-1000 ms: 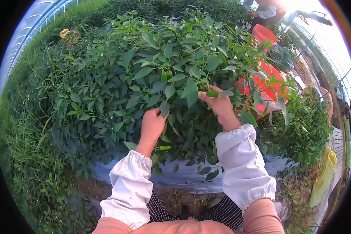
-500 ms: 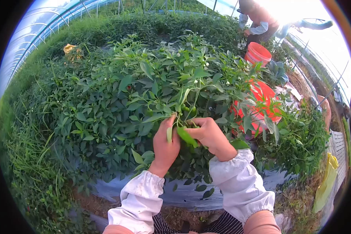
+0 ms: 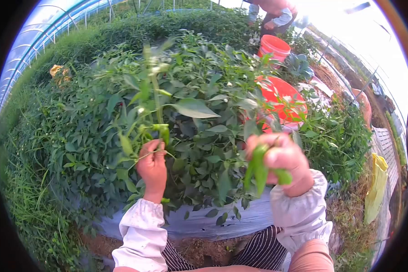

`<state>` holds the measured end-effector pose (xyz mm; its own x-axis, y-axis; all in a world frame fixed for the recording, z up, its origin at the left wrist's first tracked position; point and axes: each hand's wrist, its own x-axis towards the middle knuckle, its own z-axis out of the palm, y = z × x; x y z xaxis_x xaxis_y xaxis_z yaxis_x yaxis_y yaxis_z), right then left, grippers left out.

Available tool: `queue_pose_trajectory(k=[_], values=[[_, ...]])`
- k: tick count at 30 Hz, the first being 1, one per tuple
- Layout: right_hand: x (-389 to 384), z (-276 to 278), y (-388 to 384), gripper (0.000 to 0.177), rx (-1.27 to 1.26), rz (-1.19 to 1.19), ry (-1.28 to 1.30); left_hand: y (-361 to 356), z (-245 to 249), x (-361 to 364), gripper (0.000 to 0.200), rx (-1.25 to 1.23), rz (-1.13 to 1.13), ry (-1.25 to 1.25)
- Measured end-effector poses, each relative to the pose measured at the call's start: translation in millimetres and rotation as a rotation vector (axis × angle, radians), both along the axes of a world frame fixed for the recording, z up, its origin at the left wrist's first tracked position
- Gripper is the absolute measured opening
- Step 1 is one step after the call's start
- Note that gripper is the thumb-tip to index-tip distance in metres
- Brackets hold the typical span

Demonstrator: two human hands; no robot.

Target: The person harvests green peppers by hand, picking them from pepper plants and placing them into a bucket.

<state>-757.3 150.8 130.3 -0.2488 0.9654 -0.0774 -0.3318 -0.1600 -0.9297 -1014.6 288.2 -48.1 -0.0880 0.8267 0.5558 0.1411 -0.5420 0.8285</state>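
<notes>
My left hand is closed around the stem of a pepper plant branch, which stands up from my fingertips with its upper leaves blurred. A green pepper hangs on this branch just above my thumb. Out to the right, my right hand is smeared by motion, its fingers wrapped round several green peppers whose ends stick out below. Behind that hand, among the leaves, sits the nearer red bucket; its contents are hidden by foliage.
Dense pepper plants fill the row before me. A second red bucket stands farther back, beside a bending person. Plastic sheeting covers the row's near edge. A yellow sack lies at the right.
My hands have parted from their meeting point at the plant. The right hand has moved right with green peppers in it; the left has shifted left with the branch. The view has turned right.
</notes>
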Motion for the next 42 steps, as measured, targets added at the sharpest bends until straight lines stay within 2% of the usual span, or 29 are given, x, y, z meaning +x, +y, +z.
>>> queue_pose_trajectory(k=[2, 3, 5, 6, 8, 9, 11, 12, 14, 16, 17, 18, 19, 20, 23, 24, 26, 27, 29, 30, 33, 34, 35, 37, 38, 39, 41, 42], values=[[24.1, 36.1, -7.0, 0.038, 0.354, -0.715, -0.254, -5.7, 5.5, 1.9, 0.016, -0.049, -0.028, -0.099], [54.3, 43.9, 3.9, 0.037, 0.503, -0.955, -0.394, -5.7, 3.9, 3.0, 0.017, -0.032, -0.045, -0.132], [107.5, 54.3, 34.5, 0.037, 0.598, -1.397, -0.699, -5.8, -0.8, 8.7, 0.017, 0.001, -0.047, -0.115], [144.2, 50.4, 47.1, 0.037, 0.602, -1.389, -0.687, -5.8, -1.7, 4.1, 0.018, 0.025, -0.029, -0.088], [194.0, 31.2, 82.9, 0.035, 0.457, -1.354, -1.653, -9.1, 1.6, 3.8, 0.018, 0.001, -0.050, -0.109], [172.0, 29.6, 94.1, 0.035, 0.486, -1.319, -1.620, -8.3, 3.1, 2.7, 0.019, -0.009, -0.054, -0.136], [131.1, 29.6, 83.7, 0.034, 0.551, -1.368, -1.813, -12.5, 10.4, 0.1, 0.019, -0.048, -0.103, -0.190], [102.4, 32.1, 79.9, 0.030, 0.728, -1.318, -1.490, -12.9, 11.8, 0.2, 0.017, -0.065, -0.101, -0.217], [32.6, 29.5, 59.0, 0.027, 0.693, -0.923, -0.775, -13.1, 13.0, 0.0, 0.017, -0.073, -0.126, -0.237], [-25.9, 26.4, 53.4, 0.027, 0.561, -0.434, -0.751, -14.1, 13.3, 0.1, 0.015, -0.105, -0.170, -0.278], [-43.8, 17.8, 64.1, 0.030, 0.494, -0.277, -0.868, -15.9, 14.8, 0.4, 0.015, -0.104, -0.162, -0.271], [-57.2, -9.6, 81.7, 0.035, 0.395, -0.203, -0.731, -18.1, 18.4, 1.3, 0.016, -0.143, -0.211, -0.350], [-64.1, -32.7, 100.1, 0.042, 0.409, -0.144, -0.715, -20.7, 22.2, 1.3, 0.017, -0.182, -0.261, -0.432], [-70.1, -49.0, 114.2, 0.049, 0.393, -0.143, -0.769, -22.2, 26.4, 0.1, 0.019, -0.207, -0.264, -0.379], [-84.2, -60.0, 130.4, 0.046, 0.203, 0.067, -0.516, -22.6, 24.6, -6.2, 0.026, -0.244, -0.309, -0.303], [-87.3, -58.0, 130.7, 0.046, 0.204, 0.067, -0.516, -24.8, 28.6, -5.7, 0.033, -0.308, -0.267, -0.289], [-90.4, -55.5, 125.9, 0.044, 0.029, 0.121, -0.717, -20.0, 26.0, -7.5, 0.032, -0.279, -0.307, -0.299], [-90.3, -60.3, 122.0, 0.044, 0.013, 0.118, -0.711, -19.4, 23.9, -9.3, 0.031, -0.250, -0.334, -0.309], [-92.7, -67.1, 120.0, 0.042, 0.190, 0.125, -0.660, -23.0, 22.6, -6.5, 0.031, -0.299, -0.315, -0.380], [-93.9, -70.7, 117.2, 0.042, 0.187, 0.134, -0.664, -24.7, 23.0, -5.0, 0.031, -0.333, -0.340, -0.439], [-95.3, -73.9, 105.0, 0.037, 0.304, -0.003, -0.576, -24.9, 23.1, -3.3, 0.027, -0.352, -0.391, -0.502], [-88.5, -66.7, 104.2, 0.031, 0.380, 0.033, -0.863, -25.7, 22.2, -1.8, 0.025, -0.357, -0.418, -0.508], [-87.6, -64.2, 103.4, 0.031, 0.380, 0.028, -0.867, -23.8, 22.1, -1.1, 0.025, -0.356, -0.423, -0.509], [-88.6, -66.4, 97.5, 0.022, 0.242, -0.028, -0.602, -22.8, 18.0, -2.4, 0.024, -0.355, -0.419, -0.495], [-87.9, -60.6, 92.0, 0.023, 0.216, -0.048, -0.608, -24.7, 20.1, -2.2, 0.023, -0.352, -0.411, -0.485], [-81.3, -61.9, 91.2, 0.025, 0.300, -0.055, -0.755, -26.7, 18.8, -2.2, 0.023, -0.375, -0.398, -0.487], [-81.6, -60.4, 82.3, 0.019, 0.499, -0.129, -0.713, -28.3, 16.5, -1.9, 0.023, -0.379, -0.433, -0.453], [-79.9, -64.1, 81.0, 0.019, 0.485, -0.127, -0.707, -31.9, 21.4, 0.3, 0.025, -0.368, -0.447, -0.471]])
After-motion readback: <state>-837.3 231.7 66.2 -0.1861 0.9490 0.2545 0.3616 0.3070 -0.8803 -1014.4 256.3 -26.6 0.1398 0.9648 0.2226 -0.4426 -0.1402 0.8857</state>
